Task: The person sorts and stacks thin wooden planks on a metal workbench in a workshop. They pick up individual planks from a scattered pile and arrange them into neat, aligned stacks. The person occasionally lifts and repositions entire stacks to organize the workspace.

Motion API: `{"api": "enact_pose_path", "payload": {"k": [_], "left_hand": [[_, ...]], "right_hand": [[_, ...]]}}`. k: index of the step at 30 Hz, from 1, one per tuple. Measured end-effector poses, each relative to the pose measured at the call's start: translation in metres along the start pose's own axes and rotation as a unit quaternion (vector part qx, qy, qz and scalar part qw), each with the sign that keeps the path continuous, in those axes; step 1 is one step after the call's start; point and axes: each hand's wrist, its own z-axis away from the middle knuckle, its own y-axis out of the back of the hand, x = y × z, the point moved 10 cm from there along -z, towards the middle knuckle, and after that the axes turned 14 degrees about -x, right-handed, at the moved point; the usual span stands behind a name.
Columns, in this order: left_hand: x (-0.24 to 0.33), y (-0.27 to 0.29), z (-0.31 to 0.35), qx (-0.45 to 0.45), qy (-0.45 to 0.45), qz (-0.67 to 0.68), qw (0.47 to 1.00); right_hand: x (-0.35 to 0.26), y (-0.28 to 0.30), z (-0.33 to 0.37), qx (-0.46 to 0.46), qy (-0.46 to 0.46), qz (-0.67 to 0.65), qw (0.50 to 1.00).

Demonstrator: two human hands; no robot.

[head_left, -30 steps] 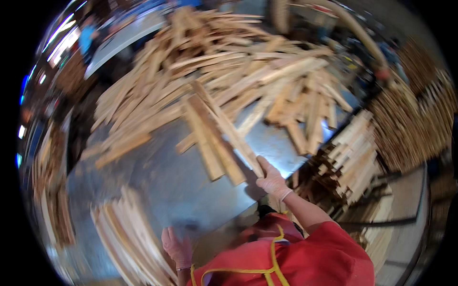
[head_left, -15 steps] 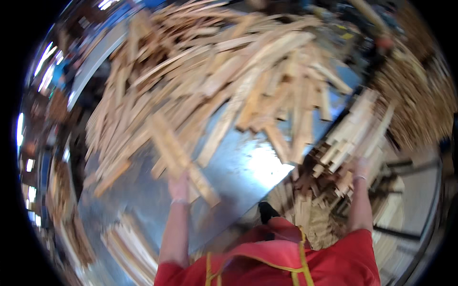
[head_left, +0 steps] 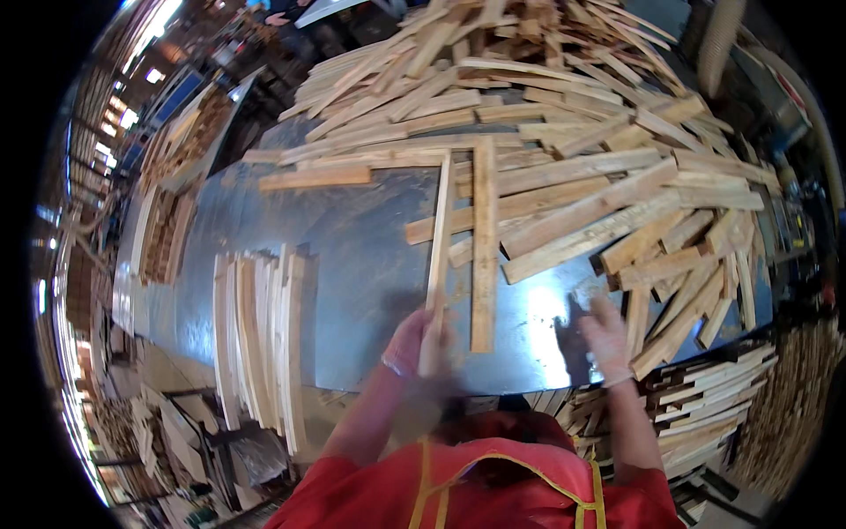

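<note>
Wood strip (head_left: 439,238) sits in our left grip (head_left: 407,342), which is closed around it near the body-side end, while the rest runs straight out ahead; whether its far tip touches the pieces there we cannot tell. To hold it well, we would judge, we should pinch it firmly on both sides and, since it is held so near one end, support its length before turning it, lest the far end dip or swing into its neighbours. Just right of that grip and ahead of it, a loose board (head_left: 483,247) lies nearly parallel, so we want a clean lift with no scraping. Our right grip (head_left: 606,342), blurred, looks loose and empty above the near edge of the metal counter (head_left: 352,229); it could usefully steady the free length. Left of the left grip stands a bundle of pale strips (head_left: 256,335), and ahead of both grips spreads the jumbled heap (head_left: 577,169)
</note>
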Motion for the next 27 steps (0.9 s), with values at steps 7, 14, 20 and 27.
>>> {"api": "enact_pose_path", "payload": {"k": [7,14,20,27], "left_hand": [[0.007,-0.029,0.142,0.058,-0.019,-0.144,0.988],[0.097,0.036,0.313,0.356,-0.106,-0.775,0.511],[0.127,0.107,0.416,0.540,0.030,-0.788,0.294],[0.130,0.020,0.287,0.385,-0.114,-0.846,0.350]], "right_hand": [[-0.072,-0.251,-0.063,-0.090,-0.017,-0.011,0.996],[-0.078,-0.376,-0.048,-0.165,-0.039,-0.036,0.985],[-0.103,-0.379,-0.053,-0.080,-0.030,-0.285,0.955],[-0.111,-0.346,-0.139,0.035,0.005,-0.347,0.937]]}}
